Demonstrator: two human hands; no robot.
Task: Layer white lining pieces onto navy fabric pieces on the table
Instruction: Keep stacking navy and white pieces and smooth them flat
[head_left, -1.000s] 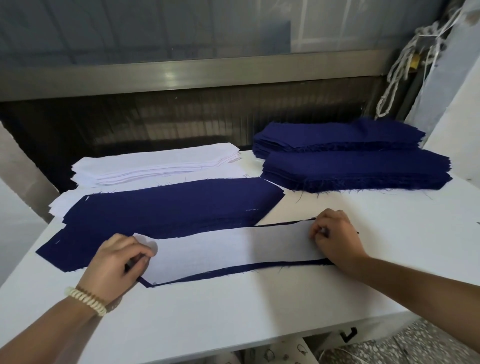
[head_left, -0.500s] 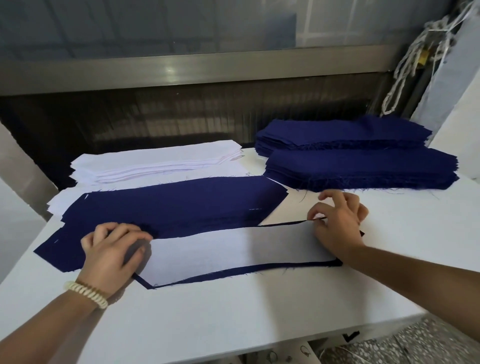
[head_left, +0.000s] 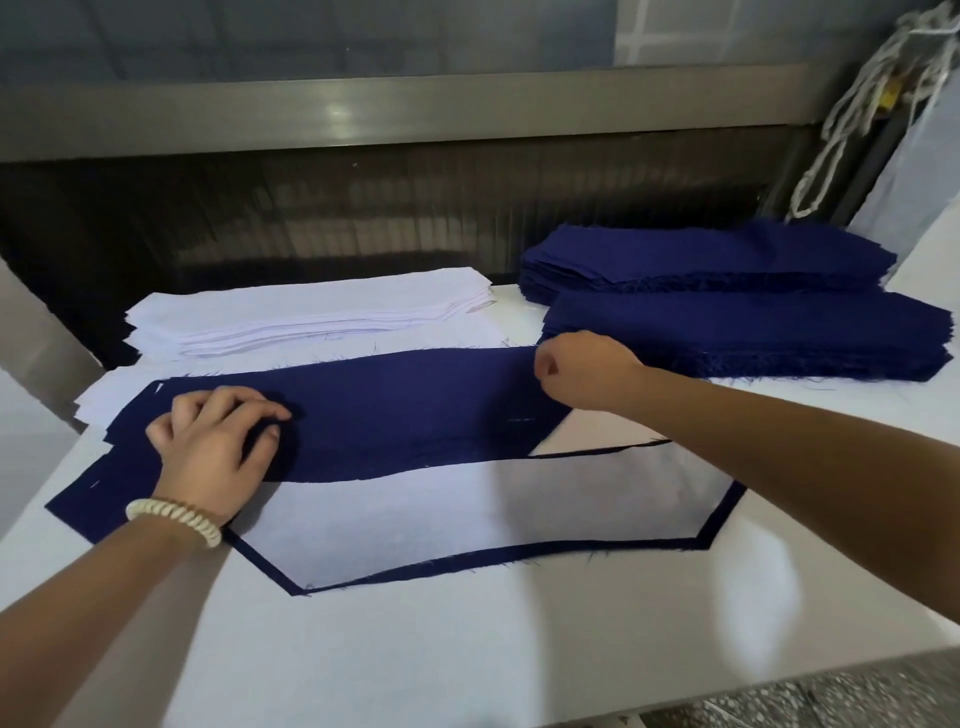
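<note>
Both hands have left the ends of the white lining piece (head_left: 467, 519) and gone up to the middle navy piece (head_left: 405, 405) behind it.

The white table (head_left: 467, 649) carries everything. At its back right lie two thick navy stacks (head_left: 753, 332), one behind the other. The middle navy piece stretches across the centre. Just in front of it the white lining piece lies flat on the front navy piece (head_left: 519, 551), which shows only as a thin border along the near side and right end. A white stack (head_left: 311, 312) sits at the back left.

The right hand (head_left: 587, 369) is clenched at the far right corner of the middle navy piece, pinching it. The left hand (head_left: 213, 447) rests on that piece's left part, fingers bent. I cannot tell whether they hold a layer. A pale bracelet (head_left: 176, 519) circles the left wrist.
</note>
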